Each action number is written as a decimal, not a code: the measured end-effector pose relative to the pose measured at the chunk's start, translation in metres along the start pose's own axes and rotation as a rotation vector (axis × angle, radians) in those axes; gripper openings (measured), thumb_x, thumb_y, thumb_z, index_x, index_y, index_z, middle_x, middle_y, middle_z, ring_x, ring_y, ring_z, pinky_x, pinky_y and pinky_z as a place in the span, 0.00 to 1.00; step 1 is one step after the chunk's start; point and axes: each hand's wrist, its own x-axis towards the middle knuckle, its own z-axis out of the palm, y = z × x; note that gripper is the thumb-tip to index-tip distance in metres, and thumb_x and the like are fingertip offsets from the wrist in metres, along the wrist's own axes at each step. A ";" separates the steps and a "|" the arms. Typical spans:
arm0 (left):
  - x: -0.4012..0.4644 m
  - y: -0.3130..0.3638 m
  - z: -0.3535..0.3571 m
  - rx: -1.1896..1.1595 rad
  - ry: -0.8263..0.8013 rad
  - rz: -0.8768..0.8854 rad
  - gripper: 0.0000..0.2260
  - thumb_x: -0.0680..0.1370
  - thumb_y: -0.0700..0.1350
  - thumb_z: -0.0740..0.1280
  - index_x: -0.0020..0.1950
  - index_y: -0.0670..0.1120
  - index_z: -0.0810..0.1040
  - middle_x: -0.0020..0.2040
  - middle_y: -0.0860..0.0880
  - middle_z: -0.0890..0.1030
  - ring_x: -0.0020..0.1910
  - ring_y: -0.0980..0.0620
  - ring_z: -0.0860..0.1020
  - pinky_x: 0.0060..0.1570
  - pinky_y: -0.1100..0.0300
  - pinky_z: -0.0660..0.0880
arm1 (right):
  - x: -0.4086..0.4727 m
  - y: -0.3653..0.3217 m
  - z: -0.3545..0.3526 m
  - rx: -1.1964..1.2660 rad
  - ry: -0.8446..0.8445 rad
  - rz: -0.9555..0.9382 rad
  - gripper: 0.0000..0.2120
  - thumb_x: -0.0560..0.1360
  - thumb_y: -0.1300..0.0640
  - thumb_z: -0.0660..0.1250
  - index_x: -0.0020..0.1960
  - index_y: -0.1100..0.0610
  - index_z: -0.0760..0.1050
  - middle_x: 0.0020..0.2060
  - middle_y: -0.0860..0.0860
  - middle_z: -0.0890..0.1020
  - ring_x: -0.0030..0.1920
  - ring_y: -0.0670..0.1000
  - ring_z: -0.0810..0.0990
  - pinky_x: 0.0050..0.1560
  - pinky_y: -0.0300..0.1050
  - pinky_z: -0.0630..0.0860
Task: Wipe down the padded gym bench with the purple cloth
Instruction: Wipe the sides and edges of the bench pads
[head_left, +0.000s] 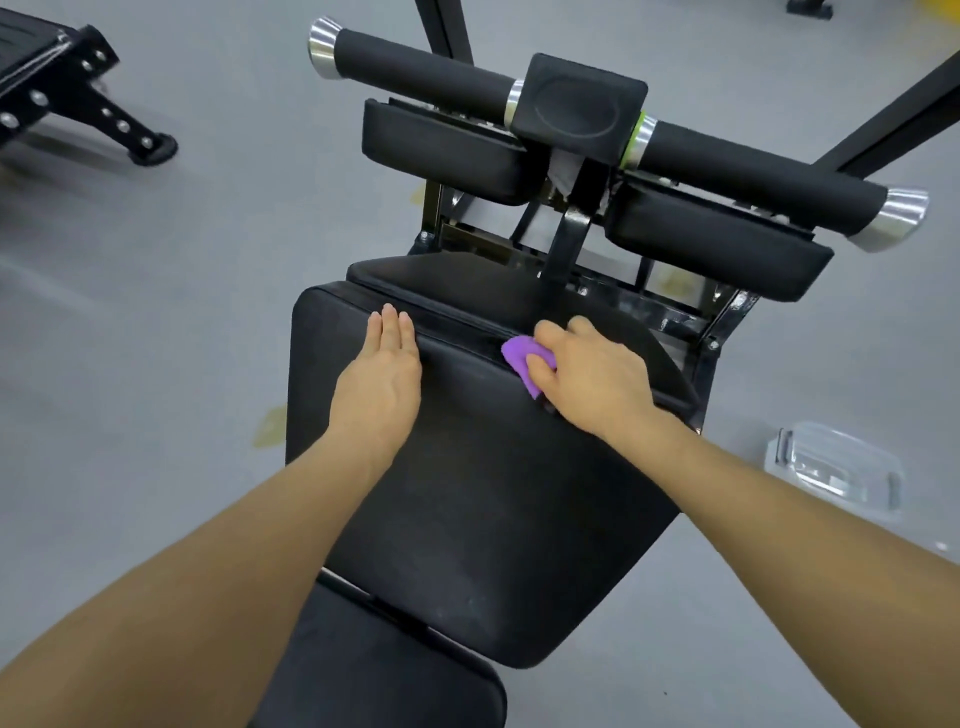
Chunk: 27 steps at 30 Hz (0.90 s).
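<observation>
On the padded gym bench (483, 499), the left hand (382, 379) lies flat with straight fingers near its far edge, while the right hand (592, 374) beside it grips the bunched purple cloth (522, 358) against the pad.

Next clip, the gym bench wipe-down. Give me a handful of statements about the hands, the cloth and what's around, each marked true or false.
1. The right hand grips the purple cloth against the bench pad. True.
2. The left hand holds a spray bottle. False: it lies flat on the pad, fingers straight, holding nothing.
3. A clear plastic container sits on the floor to the bench's right. True.
4. The cloth is on the foam roller bar. False: it is on the pad's far edge.
</observation>
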 end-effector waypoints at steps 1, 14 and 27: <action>-0.001 -0.001 0.000 -0.005 0.002 0.000 0.29 0.79 0.29 0.50 0.76 0.38 0.41 0.78 0.42 0.42 0.77 0.46 0.44 0.63 0.57 0.70 | -0.012 0.013 -0.002 -0.007 -0.004 -0.004 0.11 0.79 0.47 0.53 0.57 0.51 0.67 0.49 0.51 0.70 0.40 0.54 0.74 0.36 0.45 0.70; 0.000 0.001 -0.001 -0.008 0.017 0.017 0.28 0.79 0.30 0.50 0.76 0.37 0.41 0.77 0.40 0.44 0.77 0.45 0.45 0.66 0.56 0.67 | 0.026 -0.033 0.001 0.000 -0.036 0.065 0.14 0.80 0.48 0.54 0.61 0.54 0.67 0.54 0.55 0.73 0.48 0.59 0.77 0.39 0.48 0.68; 0.000 -0.001 -0.001 -0.071 0.022 0.039 0.29 0.78 0.28 0.50 0.76 0.37 0.41 0.77 0.40 0.43 0.77 0.44 0.44 0.67 0.57 0.66 | 0.009 0.005 -0.013 -0.076 -0.102 0.223 0.10 0.78 0.50 0.55 0.52 0.55 0.69 0.49 0.55 0.78 0.45 0.58 0.76 0.40 0.47 0.69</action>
